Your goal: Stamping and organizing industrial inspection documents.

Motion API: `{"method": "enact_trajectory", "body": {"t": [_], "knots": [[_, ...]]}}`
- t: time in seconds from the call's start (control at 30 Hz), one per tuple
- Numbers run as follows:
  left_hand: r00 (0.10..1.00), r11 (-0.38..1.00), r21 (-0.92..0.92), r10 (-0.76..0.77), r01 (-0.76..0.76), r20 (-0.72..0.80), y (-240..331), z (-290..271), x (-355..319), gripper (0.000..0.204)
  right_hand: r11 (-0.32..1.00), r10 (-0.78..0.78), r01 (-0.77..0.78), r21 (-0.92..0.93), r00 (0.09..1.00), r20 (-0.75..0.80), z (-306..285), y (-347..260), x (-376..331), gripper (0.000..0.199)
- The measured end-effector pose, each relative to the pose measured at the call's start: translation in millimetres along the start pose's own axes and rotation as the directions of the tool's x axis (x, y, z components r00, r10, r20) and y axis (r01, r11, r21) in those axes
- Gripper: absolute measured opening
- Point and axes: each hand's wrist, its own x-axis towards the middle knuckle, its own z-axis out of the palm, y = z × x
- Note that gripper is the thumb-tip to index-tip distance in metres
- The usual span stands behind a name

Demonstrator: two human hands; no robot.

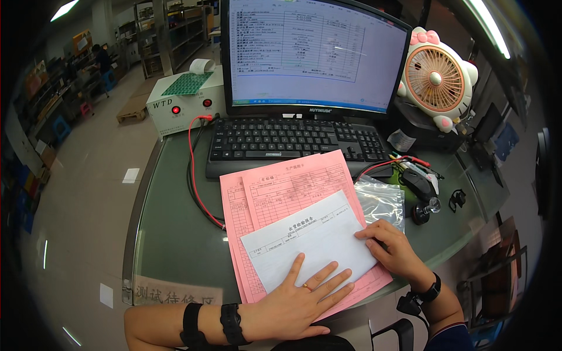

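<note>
A white printed sheet [310, 245] lies tilted on top of pink printed forms [304, 181] near the table's front edge. My left hand [295, 304] rests flat on the lower part of the white sheet, fingers spread, with a ring on one finger. At the sheet's right edge, my right hand [395, 251] has its thumb and forefinger closed on the paper. The pink forms overlap one another, and their upper edge reaches over the front of the black keyboard [281, 140]. Much of their printing is covered by the white sheet.
Behind the keyboard stands a lit monitor [310, 52]. A white box with red lights [184, 105] is at its left, a pink and white fan [436, 76] at its right. A clear plastic bag [380, 202], a black mouse [417, 184] and cables sit right of the papers.
</note>
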Motion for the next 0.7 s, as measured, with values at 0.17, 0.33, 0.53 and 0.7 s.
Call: {"method": "enact_trajectory", "body": {"t": [0.17,0.33,0.53,0.7], "knots": [[1.0,1.0,-0.003,-0.003,0.003,0.018,-0.3,-0.4,0.1,0.082,1.0,-0.015,0.015,-0.01,1.0,-0.001,0.3,0.1,0.4,0.027],[1.0,1.0,-0.005,-0.001,0.001,0.021,-1.3,-0.8,0.0,0.082,1.0,-0.002,0.002,-0.013,1.0,0.005,0.1,-0.9,1.1,0.027],[0.999,1.0,0.001,-0.003,0.003,0.035,-1.0,-2.4,1.5,0.085,0.999,-0.04,0.04,-0.014,0.999,-0.016,1.1,2.4,1.7,0.027],[0.998,0.999,0.046,0.002,-0.004,0.058,0.8,-2.7,2.2,0.088,1.0,-0.024,0.024,-0.016,1.0,0.01,-1.4,3.5,-0.9,0.029]]}}
